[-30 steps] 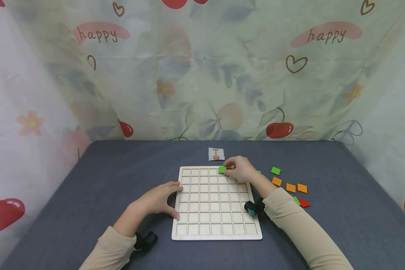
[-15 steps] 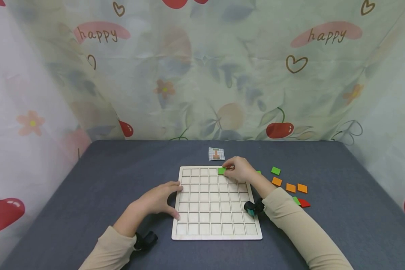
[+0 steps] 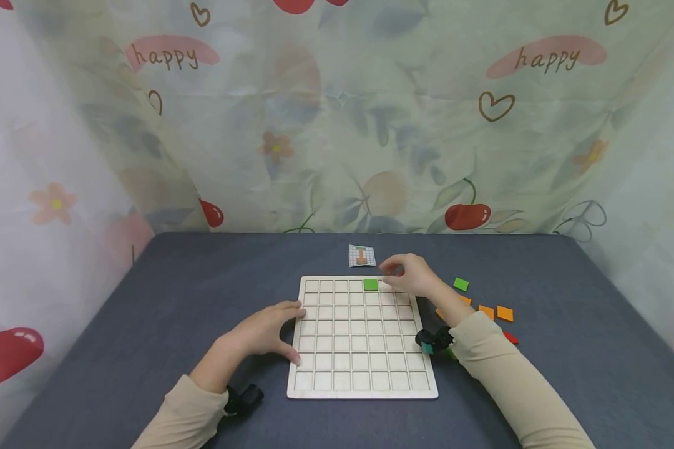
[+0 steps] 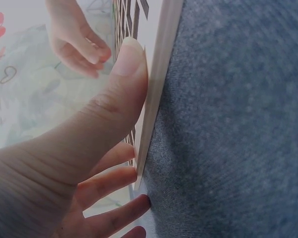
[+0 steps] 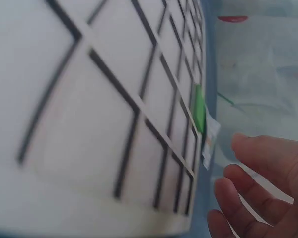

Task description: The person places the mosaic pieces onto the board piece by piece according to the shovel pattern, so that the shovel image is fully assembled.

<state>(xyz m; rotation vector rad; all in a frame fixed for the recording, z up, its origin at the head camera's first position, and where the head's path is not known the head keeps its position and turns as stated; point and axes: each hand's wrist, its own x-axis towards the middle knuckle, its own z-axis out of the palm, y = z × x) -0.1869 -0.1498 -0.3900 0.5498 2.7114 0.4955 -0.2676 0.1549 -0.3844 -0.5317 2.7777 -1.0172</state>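
Note:
A white grid board (image 3: 341, 362) lies on the dark cloth, with one green square tile (image 3: 371, 285) seated in a cell of its far row. My left hand (image 3: 264, 330) rests at the board's left edge, thumb and fingertips touching the rim; the left wrist view shows the thumb (image 4: 126, 69) on top of that edge. Over the far right corner hovers my right hand (image 3: 412, 274), its fingers loosely bent and holding nothing. In the right wrist view its fingertips (image 5: 241, 141) are apart from the board and the green tile.
Beyond the board lies a small printed card (image 3: 362, 255) with a gridded picture. To the right are a loose green tile (image 3: 461, 284), several orange tiles (image 3: 505, 313) and a red piece (image 3: 511, 337), partly behind the right forearm. A patterned curtain (image 3: 337, 125) hangs behind the table.
My right hand has let go of the green tile, which now sits flat in its cell, and has drawn back up and to the right. The left hand stays at the board's edge.

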